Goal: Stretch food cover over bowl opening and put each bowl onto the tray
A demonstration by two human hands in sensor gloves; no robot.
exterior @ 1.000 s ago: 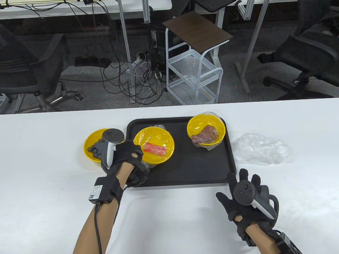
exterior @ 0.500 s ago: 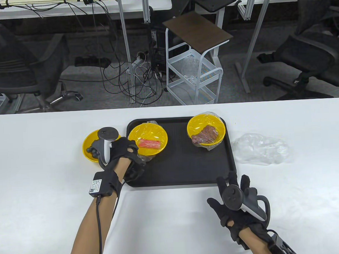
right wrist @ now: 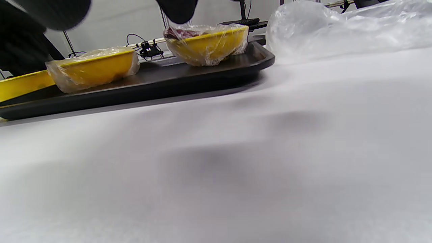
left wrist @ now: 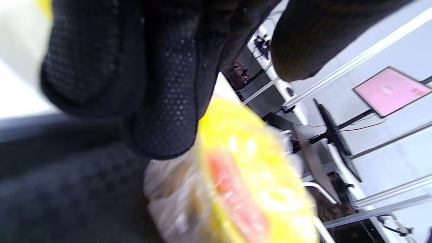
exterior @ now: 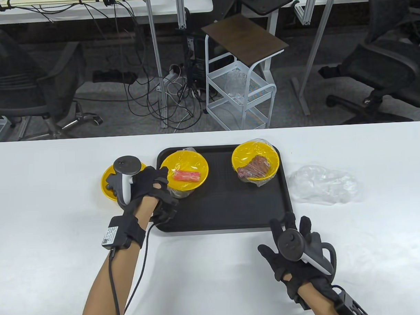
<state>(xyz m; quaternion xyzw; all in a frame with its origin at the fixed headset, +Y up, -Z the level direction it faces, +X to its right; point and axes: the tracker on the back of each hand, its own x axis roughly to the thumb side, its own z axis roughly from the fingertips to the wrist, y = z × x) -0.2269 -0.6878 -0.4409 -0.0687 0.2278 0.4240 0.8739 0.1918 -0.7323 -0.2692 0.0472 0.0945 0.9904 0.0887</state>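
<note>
Two yellow bowls with clear covers stretched over them stand on the black tray (exterior: 222,212). One holds red food (exterior: 185,172) at the tray's back left, and one holds brown food (exterior: 255,162) at the back right. My left hand (exterior: 164,188) curls round the near left side of the red-food bowl (left wrist: 249,175), with its fingers (left wrist: 162,101) against the plastic. A third yellow bowl (exterior: 107,183), uncovered, sits on the table left of the tray, half hidden behind the left tracker. My right hand (exterior: 289,228) lies open on the table by the tray's front right corner, holding nothing.
A crumpled pile of clear food covers (exterior: 322,184) lies on the white table right of the tray, also seen in the right wrist view (right wrist: 337,27). Beyond the table's far edge stand a white wire cart (exterior: 242,94), office chairs and cables.
My left hand has carried the red-food bowl away from the camera and lowered it to the tray's back left. My right hand has slid a little left along the table.
</note>
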